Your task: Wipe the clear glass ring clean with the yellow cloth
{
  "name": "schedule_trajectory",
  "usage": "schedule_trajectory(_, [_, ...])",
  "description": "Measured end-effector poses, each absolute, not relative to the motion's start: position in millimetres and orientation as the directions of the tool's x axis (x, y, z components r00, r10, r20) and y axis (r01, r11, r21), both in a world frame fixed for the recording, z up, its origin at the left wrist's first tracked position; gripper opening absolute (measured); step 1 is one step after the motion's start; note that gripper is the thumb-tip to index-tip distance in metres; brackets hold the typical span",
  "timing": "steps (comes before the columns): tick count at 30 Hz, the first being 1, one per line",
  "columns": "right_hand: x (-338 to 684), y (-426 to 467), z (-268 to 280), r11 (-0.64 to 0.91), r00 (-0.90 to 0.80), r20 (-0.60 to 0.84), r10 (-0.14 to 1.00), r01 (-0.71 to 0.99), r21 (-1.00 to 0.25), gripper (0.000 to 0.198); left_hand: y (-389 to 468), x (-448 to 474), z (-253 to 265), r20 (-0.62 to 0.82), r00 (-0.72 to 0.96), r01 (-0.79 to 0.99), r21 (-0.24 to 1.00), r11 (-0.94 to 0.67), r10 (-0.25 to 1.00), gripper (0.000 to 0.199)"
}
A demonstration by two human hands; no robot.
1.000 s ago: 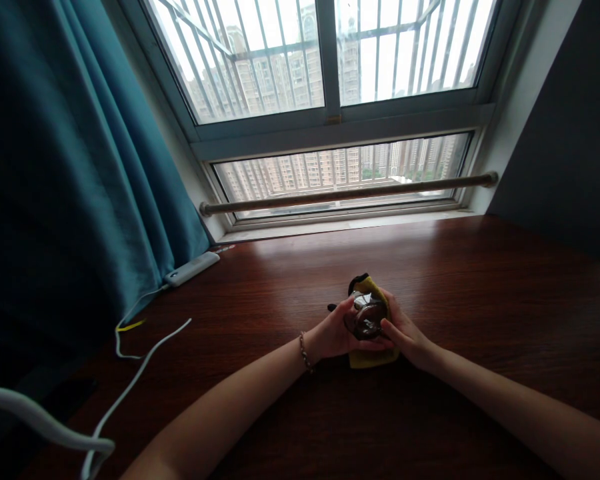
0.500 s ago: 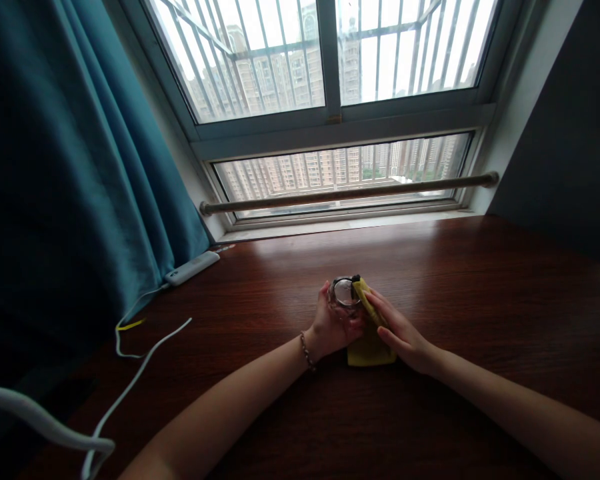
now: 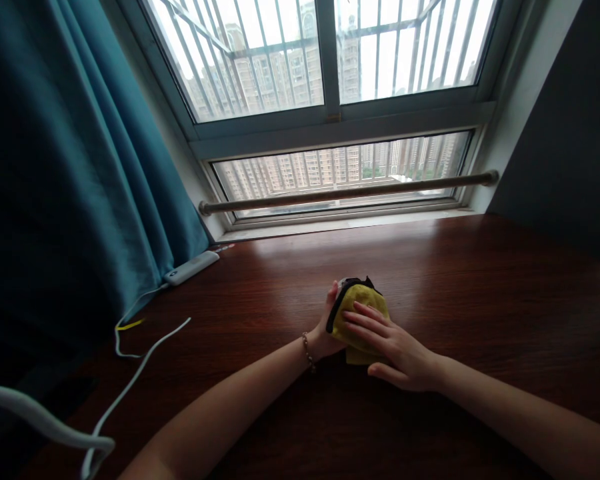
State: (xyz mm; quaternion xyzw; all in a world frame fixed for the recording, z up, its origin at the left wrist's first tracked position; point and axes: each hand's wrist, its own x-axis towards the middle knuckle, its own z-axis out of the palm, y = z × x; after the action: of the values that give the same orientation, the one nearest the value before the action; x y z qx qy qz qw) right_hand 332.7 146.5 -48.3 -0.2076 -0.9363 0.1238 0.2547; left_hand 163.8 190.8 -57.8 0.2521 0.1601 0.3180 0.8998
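Yellow cloth with dark trim (image 3: 363, 303) bunched on dark reddish-brown wooden tabletop (image 3: 480, 293), near centre, below window sill. Covers whatever lies beneath; object under it not discernible. Right hand (image 3: 395, 350) laid flat on top of cloth, fingers (image 3: 363, 320) extended and slightly spread, pressing on fabric. Left hand (image 3: 327, 330) cupped against cloth's left side, fingers curled round it, grip on anything inside cannot tell. Beaded bracelet (image 3: 307, 351) on left wrist. White power strip (image 3: 191, 267) far left by teal curtain (image 3: 70, 173), white cable (image 3: 130, 387) trailing across tabletop. Wooden rail (image 3: 345, 193) across barred window (image 3: 325, 53).
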Motion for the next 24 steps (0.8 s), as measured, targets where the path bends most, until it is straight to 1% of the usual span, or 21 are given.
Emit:
schedule_trajectory(3, [333.5,144.3,-47.4,0.887,-0.794,0.402,0.456,0.371,-0.274,0.064,188.0,166.8,-57.5,-0.152,0.713,-0.481,0.604,0.635,0.685,0.068])
schedule_trajectory(6, [333.4,144.9,-49.7,0.868,-0.777,0.388,0.496,0.451,-0.205,0.066,188.0,168.5,-56.5,-0.169,0.733,-0.411,0.662,0.627,0.659,0.058])
schedule_trajectory(8, [332.7,146.8,-52.2,0.844,-0.747,0.401,0.53,0.509,-0.169,0.066,189.5,168.9,-56.9,-0.148,0.758,-0.383,0.686,0.618,0.635,0.049])
schedule_trajectory(10, [332.0,149.2,-54.6,0.821,-0.717,0.417,0.558,0.55,-0.153,0.066,191.6,168.6,-58.8,-0.107,0.777,-0.387,0.696,0.605,0.62,0.044])
schedule_trajectory(14, [331.6,152.3,-57.7,0.79,-0.665,0.46,0.589,0.592,-0.157,0.065,195.1,168.0,-65.2,-0.091,0.812,-0.351,0.714,0.606,0.577,0.054])
schedule_trajectory(18, [332.0,152.2,-60.1,0.741,-0.592,0.496,0.634,0.65,-0.172,0.063,196.0,168.8,-70.2,-0.103,0.775,-0.374,0.721,0.584,0.623,0.061])
schedule_trajectory(21, [332.4,153.0,-63.1,0.697,-0.54,0.509,0.67,0.693,-0.182,0.063,196.3,168.2,-70.7,-0.149,0.738,-0.385,0.708,0.592,0.658,0.064])
schedule_trajectory(24, [332.8,156.5,-67.0,0.66,-0.483,0.526,0.7,0.719,-0.218,0.065,197.9,165.1,-66.9,-0.212,0.745,-0.343,0.691,0.636,0.633,0.067])
